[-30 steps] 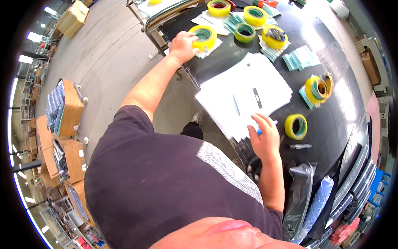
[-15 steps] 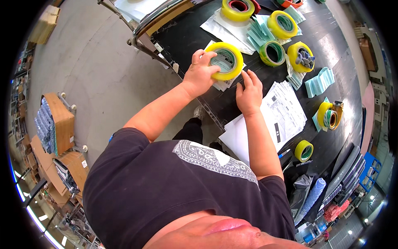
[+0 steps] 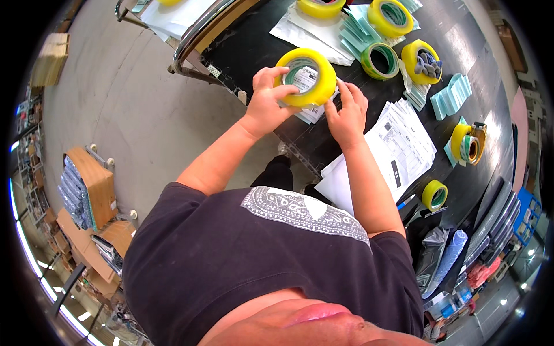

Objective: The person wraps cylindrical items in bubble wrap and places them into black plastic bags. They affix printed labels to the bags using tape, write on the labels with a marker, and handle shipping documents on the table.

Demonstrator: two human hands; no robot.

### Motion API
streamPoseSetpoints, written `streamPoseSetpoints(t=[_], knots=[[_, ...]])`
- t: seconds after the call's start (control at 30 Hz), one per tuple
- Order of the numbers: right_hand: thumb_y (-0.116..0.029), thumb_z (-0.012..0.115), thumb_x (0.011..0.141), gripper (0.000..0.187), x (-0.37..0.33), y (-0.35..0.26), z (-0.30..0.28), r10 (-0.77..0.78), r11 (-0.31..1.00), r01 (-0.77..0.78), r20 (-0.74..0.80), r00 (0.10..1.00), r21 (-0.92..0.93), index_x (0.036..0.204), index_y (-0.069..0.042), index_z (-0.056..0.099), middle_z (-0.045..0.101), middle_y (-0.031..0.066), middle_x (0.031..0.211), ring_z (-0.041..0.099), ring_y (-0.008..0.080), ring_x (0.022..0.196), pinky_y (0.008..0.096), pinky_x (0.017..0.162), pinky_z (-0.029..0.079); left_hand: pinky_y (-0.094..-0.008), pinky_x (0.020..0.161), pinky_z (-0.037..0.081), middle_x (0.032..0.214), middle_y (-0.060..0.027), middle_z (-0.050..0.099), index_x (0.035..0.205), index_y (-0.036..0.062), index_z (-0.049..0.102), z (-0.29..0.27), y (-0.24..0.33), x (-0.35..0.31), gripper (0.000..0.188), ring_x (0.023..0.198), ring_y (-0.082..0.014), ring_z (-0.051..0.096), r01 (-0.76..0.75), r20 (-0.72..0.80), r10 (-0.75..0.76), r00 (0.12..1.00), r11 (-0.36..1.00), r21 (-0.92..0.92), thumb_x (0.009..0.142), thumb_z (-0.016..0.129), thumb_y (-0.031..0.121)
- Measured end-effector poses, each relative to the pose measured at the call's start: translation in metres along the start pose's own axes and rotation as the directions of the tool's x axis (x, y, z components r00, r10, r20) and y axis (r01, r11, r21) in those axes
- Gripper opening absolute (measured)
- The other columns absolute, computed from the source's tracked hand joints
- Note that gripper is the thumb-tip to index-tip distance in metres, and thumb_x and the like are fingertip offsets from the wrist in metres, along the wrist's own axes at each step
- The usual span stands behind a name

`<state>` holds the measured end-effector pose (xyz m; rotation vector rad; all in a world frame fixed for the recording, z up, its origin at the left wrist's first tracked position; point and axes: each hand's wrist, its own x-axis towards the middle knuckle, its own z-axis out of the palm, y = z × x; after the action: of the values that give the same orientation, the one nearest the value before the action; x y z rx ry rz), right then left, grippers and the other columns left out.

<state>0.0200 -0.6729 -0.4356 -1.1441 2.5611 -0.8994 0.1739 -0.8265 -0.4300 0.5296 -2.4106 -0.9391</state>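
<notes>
My left hand [image 3: 267, 102] is closed on a large roll of clear yellow packing tape [image 3: 324, 78], thumb inside the ring and fingers on the outer rim. The roll is raised over the near edge of the black table, tilted toward me. At its right rim, my right hand [image 3: 348, 114] has its thumb and index fingertip against the tape. Under the roll lie small printed labels [image 3: 312, 114], partly hidden by it. A fanned stack of printed paper sheets [image 3: 404, 144] spreads on the table by my right forearm.
More tape rolls [image 3: 390, 18] and pale green folded slips [image 3: 451, 97] sit on the black table [image 3: 242, 49]. A roll in a tape dispenser [image 3: 468, 143] and a smaller tape roll [image 3: 434, 195] stand at right. A cardboard box on a cart [image 3: 95, 184] is far left.
The tape roll has shifted slightly left and tilted up more in my left hand. My right hand's fingertips have come up against its rim. The whole view has shifted a little.
</notes>
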Motion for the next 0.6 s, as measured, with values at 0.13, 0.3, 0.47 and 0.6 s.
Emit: streamPoseSetpoints(t=[0.13, 0.3, 0.47, 0.6], knots=[[-0.044, 0.081, 0.070, 0.082, 0.011, -0.014, 0.000, -0.003, 0.973, 0.017, 0.064, 0.998, -0.229, 0.139, -0.009, 0.054, 0.043, 0.0098, 0.144, 0.039, 0.0306, 0.132, 0.0421, 0.111, 0.032, -0.0373, 0.099, 0.049, 0.136, -0.0085, 0.042, 0.103, 0.0046, 0.070, 0.002, -0.015, -0.002, 0.038, 0.125, -0.0270, 0.045, 0.234, 0.045, -0.252, 0.967, 0.799, -0.554, 0.069, 0.088, 0.007], [-0.044, 0.085, 0.064, 0.079, 0.021, -0.014, 0.003, 0.094, 0.970, -0.062, 0.127, 0.988, -0.234, 0.133, -0.016, 0.057, 0.047, 0.0058, 0.135, 0.042, 0.0286, 0.125, 0.0416, 0.109, 0.035, -0.0336, 0.101, 0.053, 0.139, -0.0057, 0.036, 0.117, -0.0001, 0.066, -0.014, -0.023, -0.002, 0.044, 0.121, -0.0171, 0.052, 0.325, 0.137, -0.348, 0.927, 0.568, -0.756, 0.076, 0.081, -0.003], [-0.023, 0.082, 0.070, 0.043, 0.027, 0.024, 0.019, 0.072, 0.996, -0.067, -0.101, 0.992, 0.058, 0.109, -0.011, 0.067, 0.062, 0.0068, 0.109, 0.057, 0.0284, 0.104, 0.0382, 0.092, 0.047, -0.0330, 0.099, 0.053, 0.139, -0.0052, 0.036, 0.118, -0.0006, 0.066, -0.019, -0.021, -0.001, 0.044, 0.122, -0.0172, 0.051, 0.349, 0.182, -0.323, 0.929, 0.595, -0.724, 0.077, 0.080, -0.003], [-0.016, 0.078, 0.083, 0.022, 0.032, 0.037, 0.000, 0.341, 0.696, -0.294, 0.060, 0.938, 0.655, 0.097, -0.004, 0.066, 0.066, 0.0019, 0.088, 0.059, 0.0106, 0.077, 0.0247, 0.073, 0.048, -0.0326, 0.098, 0.053, 0.139, -0.0058, 0.036, 0.117, -0.0025, 0.065, -0.015, -0.016, -0.001, 0.045, 0.122, -0.0187, 0.050, 0.363, 0.184, -0.345, 0.920, 0.581, -0.728, 0.076, 0.083, 0.001]])
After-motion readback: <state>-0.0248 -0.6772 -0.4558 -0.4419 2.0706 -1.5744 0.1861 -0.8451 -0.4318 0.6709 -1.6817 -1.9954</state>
